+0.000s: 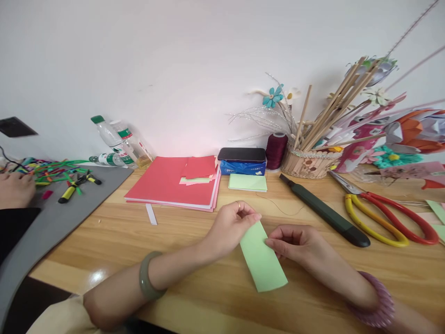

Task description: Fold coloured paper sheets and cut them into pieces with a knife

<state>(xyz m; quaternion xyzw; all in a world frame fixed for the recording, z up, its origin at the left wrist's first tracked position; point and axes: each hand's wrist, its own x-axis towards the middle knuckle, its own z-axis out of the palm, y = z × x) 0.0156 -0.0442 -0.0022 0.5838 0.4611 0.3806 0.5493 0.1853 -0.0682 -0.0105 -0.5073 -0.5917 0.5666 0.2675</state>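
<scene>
Nearest the camera, two bare forearms cross the wooden table; the left wrist carries a grey-green bangle, the right a pink ridged bracelet.

A green paper strip lies flat on the table between the hands, its long axis running obliquely away from the viewer. The left hand has fingers curled, tips pinched on the strip's far end; a ring shows on one finger. The right hand has fingers drawn close, tips pressing the strip's right edge near the upper part.

Just right of the hands: a dark utility knife lying diagonally, then red-and-yellow scissors.

Mid-table: a red folder stack with loose red and green paper pieces on top; a pad of green sheets beside it.

To the left, a grey mat bears yellow-handled pliers and coloured wire scraps; another person's hand rests at its edge.

Against the wall: plastic bottles, a phone on a blue tissue pack, a maroon thread spool, and a stick basket of wooden rods and paper flowers
</scene>
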